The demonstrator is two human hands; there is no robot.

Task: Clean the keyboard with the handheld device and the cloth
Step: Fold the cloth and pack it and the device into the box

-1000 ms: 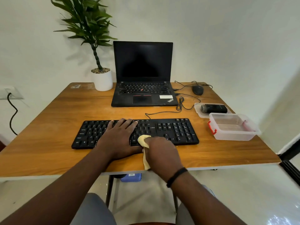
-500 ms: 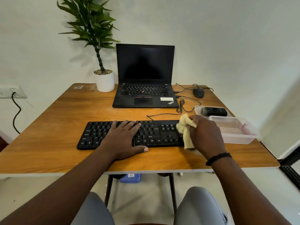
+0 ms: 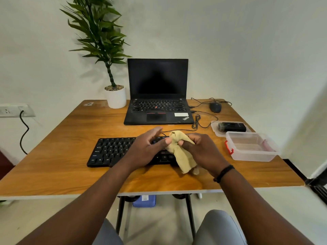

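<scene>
Over keyboard (image 3: 113,151), hands on cloth (image 3: 180,152)

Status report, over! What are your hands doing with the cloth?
Both hands, left and right, pinching the yellow cloth above the keyboard. Handheld device parked on the lid beside the clear box. Nothing blocking.
</scene>
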